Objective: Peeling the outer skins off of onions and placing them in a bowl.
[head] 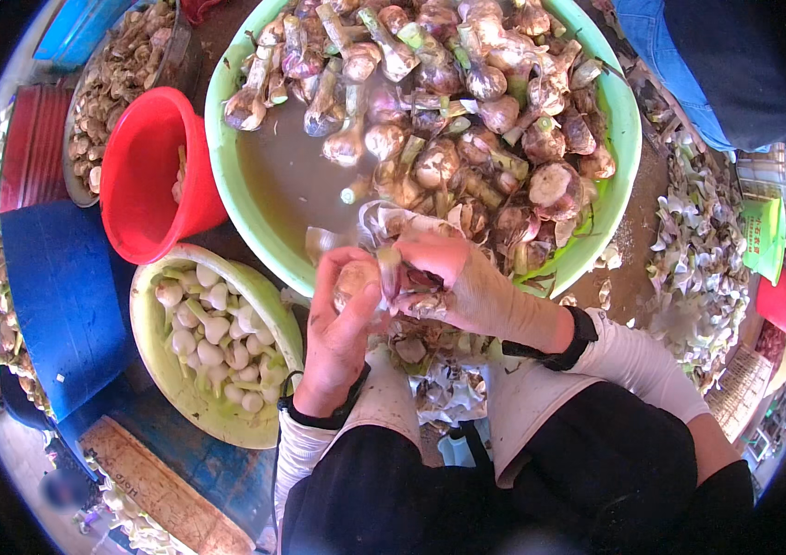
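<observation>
Over the near rim of a large green basin (pixel 632 166), my left hand (pixel 337 312) holds a garlic bulb (pixel 357 283) between thumb and fingers. Beside it, my right hand (pixel 459 277), wrapped in a pale bandage or sleeve, grips the stem and loose outer skin (pixel 391 274) of garlic. Unpeeled garlic bulbs (pixel 438 163) with cut stems lie heaped in the basin's brown water. To the left, a yellow-green bowl (pixel 289 326) contains peeled white garlic bulbs (pixel 211 352). Garlic skins hang from my right fingers and partly hide what they grip.
A red bucket (pixel 146 173) stands between the basin and a metal pan of garlic (pixel 132 62). A blue container (pixel 60 298) and a wooden board (pixel 164 492) are at left. Garlic skins (pixel 694 257) pile up at right, below a person's jeans (pixel 670 69).
</observation>
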`<state>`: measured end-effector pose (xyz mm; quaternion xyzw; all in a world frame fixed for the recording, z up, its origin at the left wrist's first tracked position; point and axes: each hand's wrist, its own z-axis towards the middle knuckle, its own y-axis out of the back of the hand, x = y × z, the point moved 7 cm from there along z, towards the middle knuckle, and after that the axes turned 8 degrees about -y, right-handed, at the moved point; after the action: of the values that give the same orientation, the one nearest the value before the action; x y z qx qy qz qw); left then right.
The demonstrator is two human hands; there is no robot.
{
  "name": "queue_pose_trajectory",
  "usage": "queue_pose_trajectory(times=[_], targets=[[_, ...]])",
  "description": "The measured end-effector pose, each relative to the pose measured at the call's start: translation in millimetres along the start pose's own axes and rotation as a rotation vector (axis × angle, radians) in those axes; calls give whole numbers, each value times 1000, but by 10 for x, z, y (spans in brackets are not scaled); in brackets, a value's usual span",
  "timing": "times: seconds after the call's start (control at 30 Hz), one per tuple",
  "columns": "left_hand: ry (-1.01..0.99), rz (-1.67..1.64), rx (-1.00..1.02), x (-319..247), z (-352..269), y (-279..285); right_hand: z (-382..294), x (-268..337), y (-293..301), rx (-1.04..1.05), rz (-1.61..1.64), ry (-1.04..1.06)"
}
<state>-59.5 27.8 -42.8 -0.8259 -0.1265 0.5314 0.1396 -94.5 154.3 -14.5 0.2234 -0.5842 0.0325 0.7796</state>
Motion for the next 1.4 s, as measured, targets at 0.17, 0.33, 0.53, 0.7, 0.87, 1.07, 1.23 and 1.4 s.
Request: queue_pose_trajectory(times=[0.17, 0.33, 0.53, 0.7, 0.87, 1.07, 1.23, 1.4], targets=[[-82, 0, 115, -6, 21, 51, 44, 196, 162, 85, 54, -161], [4, 51, 299, 26, -101, 72, 59, -322, 829, -352, 257, -342], [49, 13, 89, 33, -7, 24, -5, 78, 93, 190, 42, -313], [121, -25, 219, 83, -70, 27, -53, 181, 15, 253, -8, -95], [-8, 2, 289, 77, -25, -56, 15, 280, 179, 311, -27, -168], [80, 157, 408, 40, -118, -21, 72, -194, 904, -114, -215, -282], [-8, 83, 193, -9, -36, 35, -37, 51, 237, 326, -208, -345], [-45, 136, 141, 72, -73, 101, -24, 211, 47, 187, -293, -213]])
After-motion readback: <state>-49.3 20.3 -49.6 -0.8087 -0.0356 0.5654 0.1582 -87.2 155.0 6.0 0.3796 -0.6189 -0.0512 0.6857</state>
